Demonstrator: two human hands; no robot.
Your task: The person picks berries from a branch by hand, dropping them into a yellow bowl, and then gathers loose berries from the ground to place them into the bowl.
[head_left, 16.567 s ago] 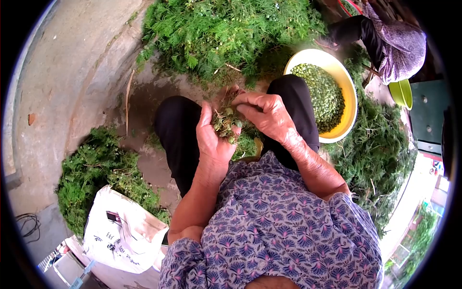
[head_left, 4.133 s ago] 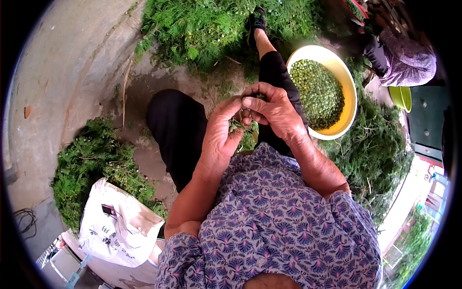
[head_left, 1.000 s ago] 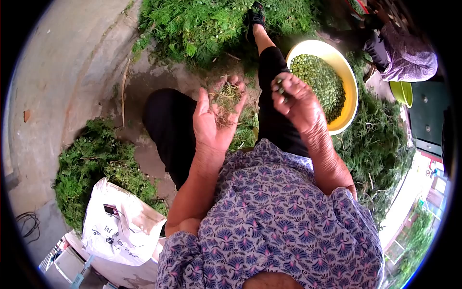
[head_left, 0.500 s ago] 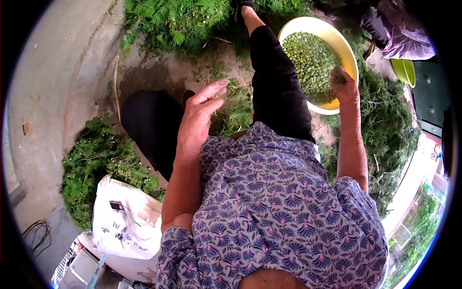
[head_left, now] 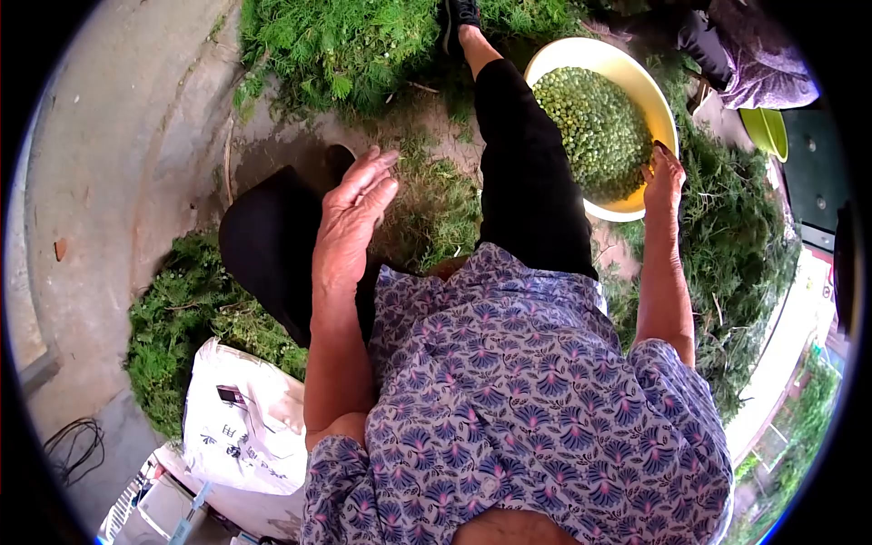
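A yellow basin [head_left: 661, 109] stands beside my right leg, holding a heap of small green berries [head_left: 595, 132]. At its near right side is my right hand [head_left: 665, 177], fingers bent and slightly apart over the rim, with nothing visible in them. My left hand [head_left: 350, 222] is raised above the black-clad left knee, open, its fingers stretched out and thumb apart. It touches nothing that I can see. Beneath and beyond it, loose green sprigs [head_left: 427, 222] lie scattered on the ground between my legs.
Heaps of leafy green branches lie ahead [head_left: 341, 45], at the left [head_left: 173, 318] and at the right [head_left: 727, 236]. A white sack [head_left: 241, 418] is at the lower left, near a coil of black cable [head_left: 74, 450]. Another person [head_left: 763, 64] and a yellow-green basin [head_left: 765, 133] are upper right.
My left hand has moved left, away from the sprigs. My right hand has shifted from over the berries to the basin's right rim, and the dark green bit at its fingertips no longer shows.
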